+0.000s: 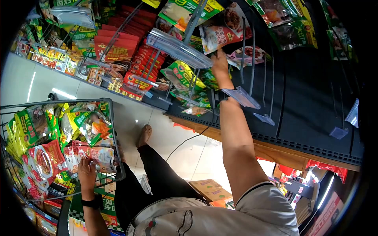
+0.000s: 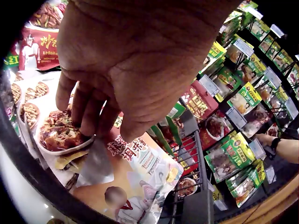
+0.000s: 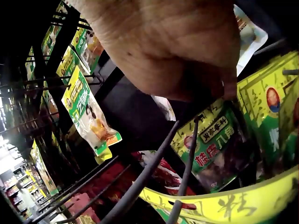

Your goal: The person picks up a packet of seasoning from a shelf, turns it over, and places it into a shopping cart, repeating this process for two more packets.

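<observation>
In the head view my left hand point(image 1: 86, 173) rests on a pale red-and-white packet point(image 1: 103, 157) in the loaded cart. The left wrist view shows that hand point(image 2: 126, 60) with bent, spread fingers point(image 2: 88, 109) over the packet point(image 2: 140, 172); whether they pinch it is unclear. At the rack, my right hand point(image 1: 221, 70) reaches up to the lower edge of a hanging red-and-white packet point(image 1: 222, 35). Seen from the right wrist, the hand point(image 3: 173, 46) has its fingers bent in shadow, a pale packet point(image 3: 250, 39) beside them; their contact is hidden.
Metal hooks point(image 1: 264, 82) with clear price holders point(image 1: 241, 96) stick out around the right arm. Red packets point(image 1: 116, 45) and green-yellow packets point(image 1: 183, 76) hang left of it. The cart's rim point(image 1: 114, 129) stands beside the legs; a thin cable point(image 1: 185, 139) and cardboard boxes point(image 1: 210, 188) are below.
</observation>
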The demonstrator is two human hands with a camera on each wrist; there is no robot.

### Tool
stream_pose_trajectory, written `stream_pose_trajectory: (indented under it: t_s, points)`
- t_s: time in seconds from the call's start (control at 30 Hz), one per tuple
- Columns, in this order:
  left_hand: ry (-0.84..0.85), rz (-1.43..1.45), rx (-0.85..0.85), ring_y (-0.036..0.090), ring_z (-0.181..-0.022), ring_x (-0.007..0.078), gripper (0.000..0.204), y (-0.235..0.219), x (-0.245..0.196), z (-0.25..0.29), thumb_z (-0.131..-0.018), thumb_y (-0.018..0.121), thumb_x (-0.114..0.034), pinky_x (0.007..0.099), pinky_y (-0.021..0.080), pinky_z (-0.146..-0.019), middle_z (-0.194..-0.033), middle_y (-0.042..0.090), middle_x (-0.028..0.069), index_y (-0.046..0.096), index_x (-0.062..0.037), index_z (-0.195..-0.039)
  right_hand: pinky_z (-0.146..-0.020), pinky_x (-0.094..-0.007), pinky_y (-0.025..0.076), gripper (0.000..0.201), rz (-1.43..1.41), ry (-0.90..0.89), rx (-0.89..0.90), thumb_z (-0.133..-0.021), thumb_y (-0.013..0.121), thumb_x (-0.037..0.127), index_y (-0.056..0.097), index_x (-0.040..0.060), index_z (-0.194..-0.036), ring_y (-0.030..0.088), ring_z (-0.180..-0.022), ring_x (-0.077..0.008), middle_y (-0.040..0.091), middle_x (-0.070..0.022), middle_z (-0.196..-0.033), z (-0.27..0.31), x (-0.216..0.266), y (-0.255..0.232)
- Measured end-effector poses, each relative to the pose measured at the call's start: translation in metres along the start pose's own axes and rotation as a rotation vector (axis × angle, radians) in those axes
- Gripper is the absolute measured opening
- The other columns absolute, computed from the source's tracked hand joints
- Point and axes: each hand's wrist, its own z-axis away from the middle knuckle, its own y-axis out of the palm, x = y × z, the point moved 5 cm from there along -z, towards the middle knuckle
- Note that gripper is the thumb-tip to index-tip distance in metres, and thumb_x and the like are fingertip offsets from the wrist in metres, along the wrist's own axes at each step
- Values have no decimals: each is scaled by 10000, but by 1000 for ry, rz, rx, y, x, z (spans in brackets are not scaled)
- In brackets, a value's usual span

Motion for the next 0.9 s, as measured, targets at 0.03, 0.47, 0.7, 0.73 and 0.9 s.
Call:
stream_pose_trajectory:
  t_s: [0.03,0.47,0.7,0.73,0.9]
  points:
    - [-7,3,0,561,-981,393,237,0,0,0,-939,551,-171,478,460,-869,-1023,605,205,599,39,-1036,-979,-492,417,523,-9,57,-8,-862,534,119,445,-34,-1353,500,-1137,-488,518,-324,-1254,1,1,-1]
    - [-126,61,60,546,-1049,410,189,-8,-14,-6,-896,586,-123,489,441,-924,-1014,645,196,617,32,-998,-1009,-417,423,544,151,388,80,-873,507,240,465,-73,-1316,527,-1180,-457,547,-324,-1261,16,-15,-16]
    - [3,-32,-2,560,-979,398,212,-1,-4,-5,-912,583,-163,482,459,-860,-1019,614,202,604,22,-1014,-896,-426,485,463,-240,509,36,-831,519,128,500,-81,-1244,604,-1020,-443,596,-330,-1121,-2,-79,14]
    - [2,-7,6,553,-978,408,203,-2,-7,-6,-900,591,-146,487,455,-864,-1020,611,208,601,28,-1003,-878,-431,494,455,-277,521,17,-829,521,118,503,-80,-1239,610,-1003,-438,602,-327,-1101,-7,-85,17]
    - [-55,-4,-18,544,-961,414,183,1,-5,-5,-889,604,-136,496,446,-854,-996,604,208,596,22,-982,-733,-492,531,406,400,58,-177,-830,605,117,567,-81,-1183,618,-962,-415,604,-302,-1057,-13,-22,-5]
